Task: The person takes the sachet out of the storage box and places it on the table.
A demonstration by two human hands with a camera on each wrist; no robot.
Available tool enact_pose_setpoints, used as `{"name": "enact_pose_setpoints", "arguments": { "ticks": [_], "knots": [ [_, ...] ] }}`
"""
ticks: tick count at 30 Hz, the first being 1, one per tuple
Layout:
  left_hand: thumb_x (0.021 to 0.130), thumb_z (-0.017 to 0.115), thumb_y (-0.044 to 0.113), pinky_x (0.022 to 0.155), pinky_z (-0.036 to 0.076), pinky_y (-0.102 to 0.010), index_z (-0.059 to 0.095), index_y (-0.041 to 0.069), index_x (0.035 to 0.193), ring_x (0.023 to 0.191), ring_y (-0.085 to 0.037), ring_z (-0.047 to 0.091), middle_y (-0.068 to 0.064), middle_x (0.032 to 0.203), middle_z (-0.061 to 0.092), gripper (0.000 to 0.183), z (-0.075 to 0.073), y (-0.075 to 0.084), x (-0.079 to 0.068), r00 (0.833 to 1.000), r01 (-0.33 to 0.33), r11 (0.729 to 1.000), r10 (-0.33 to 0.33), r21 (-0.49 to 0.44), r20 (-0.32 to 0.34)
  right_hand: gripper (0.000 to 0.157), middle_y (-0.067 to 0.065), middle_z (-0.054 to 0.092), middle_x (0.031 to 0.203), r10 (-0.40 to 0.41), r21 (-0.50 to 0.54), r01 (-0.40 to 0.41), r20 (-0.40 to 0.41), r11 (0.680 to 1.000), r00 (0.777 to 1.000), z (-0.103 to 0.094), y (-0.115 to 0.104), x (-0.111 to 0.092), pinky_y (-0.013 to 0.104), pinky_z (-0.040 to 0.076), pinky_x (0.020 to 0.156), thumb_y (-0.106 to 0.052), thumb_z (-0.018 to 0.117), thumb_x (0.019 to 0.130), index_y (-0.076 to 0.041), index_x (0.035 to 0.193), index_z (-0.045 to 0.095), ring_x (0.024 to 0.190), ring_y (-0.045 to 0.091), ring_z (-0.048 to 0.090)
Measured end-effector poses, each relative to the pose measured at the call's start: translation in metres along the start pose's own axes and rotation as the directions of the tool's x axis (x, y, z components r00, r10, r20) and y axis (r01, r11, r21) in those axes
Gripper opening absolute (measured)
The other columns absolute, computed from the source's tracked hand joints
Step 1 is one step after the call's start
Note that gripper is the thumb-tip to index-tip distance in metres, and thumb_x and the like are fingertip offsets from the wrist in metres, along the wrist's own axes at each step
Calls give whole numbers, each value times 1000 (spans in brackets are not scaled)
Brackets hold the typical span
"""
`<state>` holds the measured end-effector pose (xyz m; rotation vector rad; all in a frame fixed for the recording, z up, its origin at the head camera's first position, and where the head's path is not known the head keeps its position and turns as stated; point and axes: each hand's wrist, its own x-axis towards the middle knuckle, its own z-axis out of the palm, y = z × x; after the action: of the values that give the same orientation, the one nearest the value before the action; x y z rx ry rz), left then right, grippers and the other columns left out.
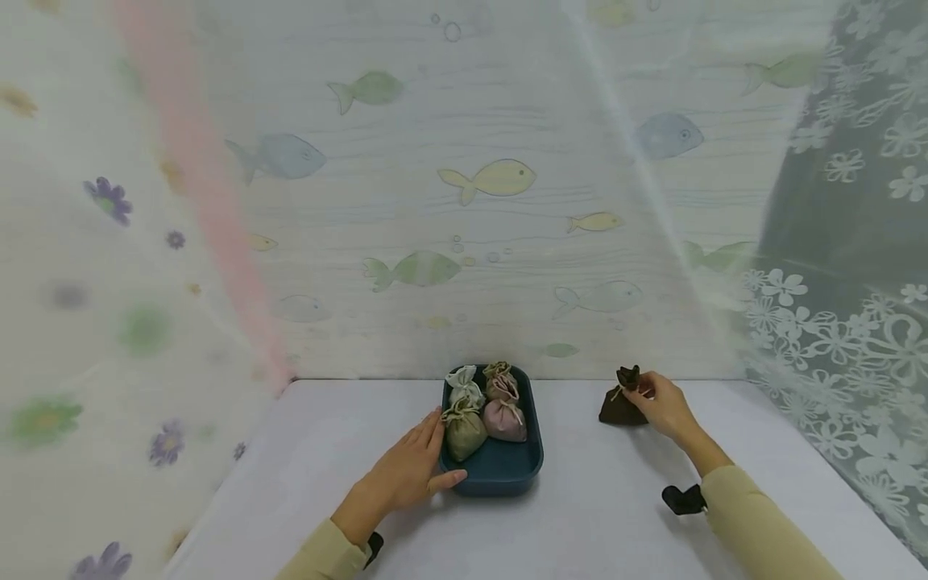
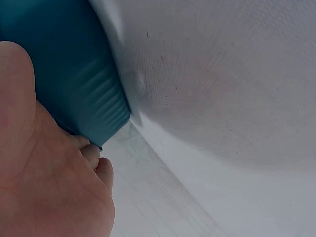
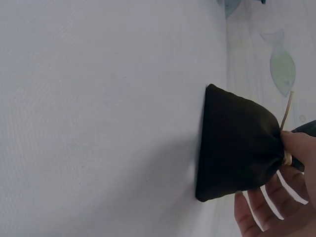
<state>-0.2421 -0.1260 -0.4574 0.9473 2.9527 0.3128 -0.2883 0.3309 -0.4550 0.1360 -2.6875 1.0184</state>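
pinching the brown pouch (image 1: 620, 409), the right hand (image 1: 667, 408) sits well apart from the outstretched left hand (image 1: 408, 467)

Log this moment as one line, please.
left hand: touching blue tray; right hand: pinching dark brown pouch; in tray: several tied pouches; brown pouch: outside tray

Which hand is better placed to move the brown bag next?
Likely the right hand: it pinches the brown bag by its neck. The left hand touches the tray, well away.
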Motion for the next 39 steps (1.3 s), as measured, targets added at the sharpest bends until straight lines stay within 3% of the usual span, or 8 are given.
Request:
{"name": "enact_pose_setpoints", "arguments": {
  "ticks": [7,15,30,39],
  "knots": [
    [99,33,76,124,23,-50,21,-8,159,157,-34,14,-22,170,9,104,5,-1,-1,1000,4,1000,-4,30,4,39,31,64,113,-5,4,5,9,1000,1000,2,3,-1,47,55,78,-18,64,102,14,123,56,102,42,62],
    [102,38,69,124,24,-49,20,-9,159,156,-36,14,-23,169,9,99,-4,2,-4,1000,7,999,-8,33,25,37,31,62,112,-27,-5,27,0,1000,1000,-1,3,-3,51,55,80,-18,64,102,13,121,58,101,43,62],
    [101,35,73,124,23,-51,19,-10,159,156,-37,14,-24,169,10,102,-4,2,-3,1000,-2,999,0,44,30,36,30,60,119,-45,-18,45,8,999,999,-9,2,-12,56,54,84,-21,64,102,10,121,60,107,46,60],
    [101,34,72,124,23,-50,20,-10,159,156,-37,14,-25,169,9,101,-2,2,1,999,-3,999,1,47,32,35,26,60,119,-92,-15,93,6,996,996,-13,-10,-18,51,54,83,-21,63,103,8,123,60,108,44,60]
  ]
}}
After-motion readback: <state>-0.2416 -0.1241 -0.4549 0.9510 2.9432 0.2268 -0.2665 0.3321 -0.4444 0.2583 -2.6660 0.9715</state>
